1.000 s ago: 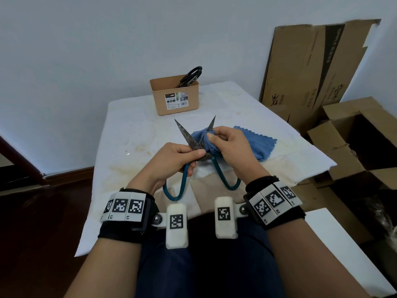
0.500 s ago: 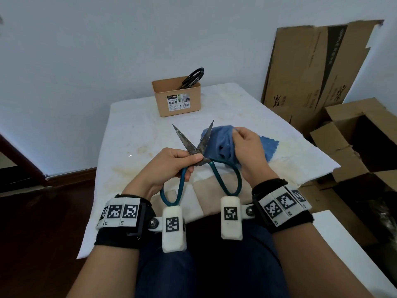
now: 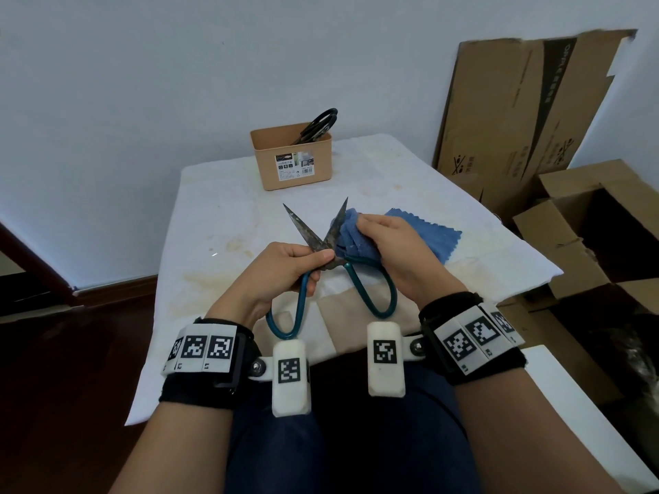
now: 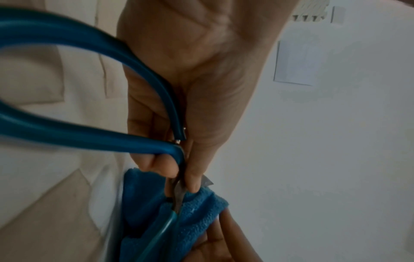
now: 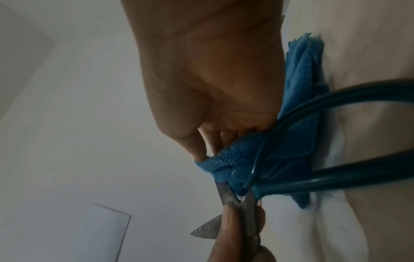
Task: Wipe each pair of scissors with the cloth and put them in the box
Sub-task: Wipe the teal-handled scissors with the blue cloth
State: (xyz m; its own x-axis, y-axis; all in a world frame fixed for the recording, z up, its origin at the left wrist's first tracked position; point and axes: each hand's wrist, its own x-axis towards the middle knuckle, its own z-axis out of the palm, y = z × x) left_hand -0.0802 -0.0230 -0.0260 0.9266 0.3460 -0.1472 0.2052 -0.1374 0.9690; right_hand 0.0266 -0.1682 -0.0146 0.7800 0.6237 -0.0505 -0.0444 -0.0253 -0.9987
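Cloth (image 3: pixel 351 233) higher up blade — pivot hidden

A pair of scissors (image 3: pixel 322 244) with teal loop handles and dull, spotted metal blades is held above the table's near edge, blades spread in a V pointing away toward the box, pinched at the pivot by the left hand (image 3: pixel 281 269). A blue cloth (image 3: pixel 351 233), bunched in the right hand (image 3: pixel 396 247), is pressed against the right blade, its loose zigzag-edged end lying on the table behind. The tan box (image 3: pixel 296 165) stands upright at the table's far end, well apart, with black scissors (image 3: pixel 317 124) leaning inside, handles sticking up.
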